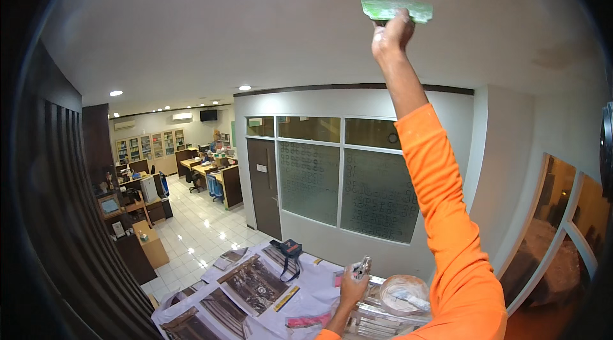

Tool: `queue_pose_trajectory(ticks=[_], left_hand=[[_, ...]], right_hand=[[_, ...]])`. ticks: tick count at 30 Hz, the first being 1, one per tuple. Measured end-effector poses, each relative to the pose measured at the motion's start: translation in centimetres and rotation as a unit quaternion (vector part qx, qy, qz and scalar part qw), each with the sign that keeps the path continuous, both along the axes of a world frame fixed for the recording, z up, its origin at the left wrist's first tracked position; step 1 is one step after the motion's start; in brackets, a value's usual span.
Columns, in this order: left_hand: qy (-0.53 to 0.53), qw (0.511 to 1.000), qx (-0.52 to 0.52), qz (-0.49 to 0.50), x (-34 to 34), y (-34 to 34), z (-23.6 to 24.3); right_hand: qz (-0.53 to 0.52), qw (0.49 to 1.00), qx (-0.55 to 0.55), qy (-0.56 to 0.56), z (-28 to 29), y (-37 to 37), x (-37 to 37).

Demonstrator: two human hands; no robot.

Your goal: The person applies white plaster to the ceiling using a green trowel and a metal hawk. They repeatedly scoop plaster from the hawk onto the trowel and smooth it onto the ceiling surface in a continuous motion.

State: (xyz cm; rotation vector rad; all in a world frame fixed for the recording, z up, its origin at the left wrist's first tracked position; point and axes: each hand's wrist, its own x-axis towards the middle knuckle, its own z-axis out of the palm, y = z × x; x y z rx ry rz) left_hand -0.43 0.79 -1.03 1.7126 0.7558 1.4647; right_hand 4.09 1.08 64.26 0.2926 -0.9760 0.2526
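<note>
At the top of the frame, a green flat-bladed scraper is being pressed against the white ceiling by the right hand, fingers closed around its handle. At the lower centre, a small metal tool is being gripped by the left hand, above printed sheets being used as covering; a small white rectangular sign is showing on the brown door at centre left.

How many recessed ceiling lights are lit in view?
2 clearly: one recessed light at far left by the dark slatted wall, one just left of the glazed partition. Fainter ones deeper in the office may exist; too small to tell.
</note>
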Motion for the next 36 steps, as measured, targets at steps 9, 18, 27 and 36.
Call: queue_pose_trajectory(ticks=[9,18,27,36], left_hand=[[0.011,1.000,0.006,-0.021,0.5,-0.1,0.0],[0.038,0.999,-0.026,0.004,-0.6,-0.6,1.1],[0.047,0.999,-0.006,0.017,-0.2,0.3,-0.3],[0.049,0.998,-0.028,-0.004,0.3,-1.3,1.5]], right_hand=[[-0.420,0.906,0.000,0.057,4.4,0.1,-14.8],[-0.625,0.758,0.184,0.019,-1.2,1.1,-18.0],[-0.722,0.690,-0.049,-0.003,0.9,1.0,-10.8],[-0.847,0.527,0.068,-0.020,3.5,10.5,-8.0]])
